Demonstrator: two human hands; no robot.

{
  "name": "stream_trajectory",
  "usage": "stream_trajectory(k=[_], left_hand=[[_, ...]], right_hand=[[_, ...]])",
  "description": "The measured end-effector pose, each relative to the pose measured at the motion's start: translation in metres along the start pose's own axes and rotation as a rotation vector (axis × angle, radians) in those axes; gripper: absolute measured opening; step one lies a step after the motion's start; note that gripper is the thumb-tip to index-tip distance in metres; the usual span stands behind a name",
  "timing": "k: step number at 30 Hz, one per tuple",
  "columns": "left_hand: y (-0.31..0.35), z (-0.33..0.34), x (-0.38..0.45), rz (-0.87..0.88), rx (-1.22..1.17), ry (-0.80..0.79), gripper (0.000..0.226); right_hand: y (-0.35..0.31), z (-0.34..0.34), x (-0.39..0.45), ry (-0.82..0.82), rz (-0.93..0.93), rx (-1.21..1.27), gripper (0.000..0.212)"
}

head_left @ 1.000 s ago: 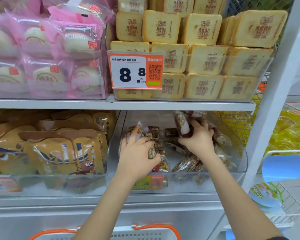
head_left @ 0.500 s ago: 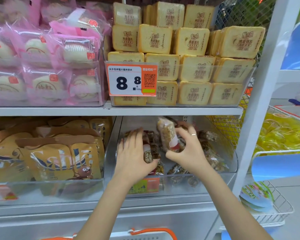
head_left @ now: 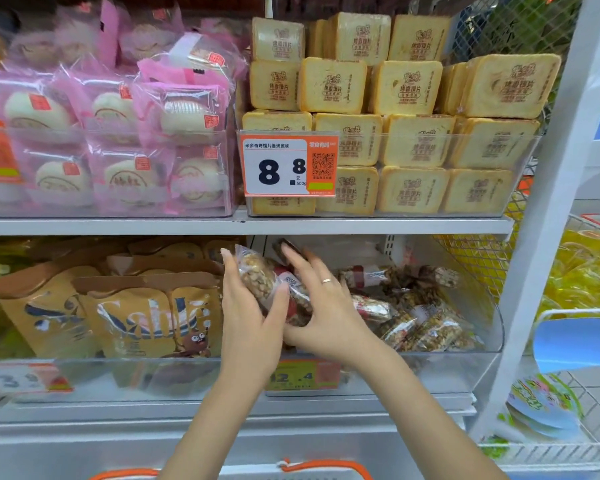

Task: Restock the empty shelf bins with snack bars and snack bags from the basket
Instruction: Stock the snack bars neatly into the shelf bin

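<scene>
Two hands meet at centre frame over a clear bin (head_left: 492, 327) on the lower shelf, closing together on a small bunch of snack bars (head_left: 257, 278). The left hand (head_left: 248, 320) cups the bunch from the left, fingers up along the wrapper and thumb across its front; the right hand (head_left: 321, 306), a ring on one finger, grasps the same bunch from the right with fingers spread. The bunch stands nearly upright at the bin's left end, raised above the bin floor. More bars (head_left: 413, 323) lie heaped across the right half of the bin, which looks partly filled.

The step in hand appears to be setting bars into this bin and tidying them. Next, the bunch probably needs lowering into the open left side, then both hands releasing it. The basket (head_left: 323, 466), its orange-trimmed rim just visible at bottom centre, sits below the shelf; whether it holds more stock cannot be told.
</scene>
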State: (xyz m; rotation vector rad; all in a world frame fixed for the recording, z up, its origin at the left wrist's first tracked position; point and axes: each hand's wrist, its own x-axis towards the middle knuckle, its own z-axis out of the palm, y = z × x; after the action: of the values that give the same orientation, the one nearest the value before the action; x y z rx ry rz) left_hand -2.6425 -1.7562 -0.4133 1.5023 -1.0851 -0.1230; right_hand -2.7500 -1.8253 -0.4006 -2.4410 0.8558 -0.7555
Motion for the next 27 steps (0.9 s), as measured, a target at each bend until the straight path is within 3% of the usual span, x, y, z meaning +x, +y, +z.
stream_trajectory(k=[2,5,9,12,15,18,22,27], left_hand=[[-0.001,0.002,0.012,-0.076,0.051,-0.002,0.079],[-0.001,0.006,0.022,-0.163,0.239,-0.059,0.076],[-0.005,0.012,0.025,-0.031,0.627,-0.151,0.062],[-0.006,0.007,0.031,-0.049,0.606,-0.237,0.065],[-0.003,0.001,0.032,0.039,0.590,-0.302,0.069],[0.006,0.002,0.031,0.119,0.630,-0.550,0.069],[0.018,0.005,0.044,0.172,0.860,-0.691,0.068],[0.030,0.003,0.051,0.242,0.997,-0.728,0.062]], right_hand=[[0.009,-0.012,-0.002,-0.038,0.095,0.175,0.088],[0.030,-0.027,-0.010,-0.029,0.179,0.330,0.069],[0.039,-0.018,-0.015,-0.088,0.193,0.271,0.063],[0.038,-0.016,-0.013,-0.120,0.224,0.267,0.066],[0.040,-0.020,-0.009,-0.172,0.253,0.244,0.065],[0.043,-0.024,-0.007,-0.306,0.259,0.310,0.059],[0.051,-0.033,-0.010,-0.453,0.256,0.402,0.072],[0.067,-0.051,-0.015,-0.470,0.331,0.163,0.104]])
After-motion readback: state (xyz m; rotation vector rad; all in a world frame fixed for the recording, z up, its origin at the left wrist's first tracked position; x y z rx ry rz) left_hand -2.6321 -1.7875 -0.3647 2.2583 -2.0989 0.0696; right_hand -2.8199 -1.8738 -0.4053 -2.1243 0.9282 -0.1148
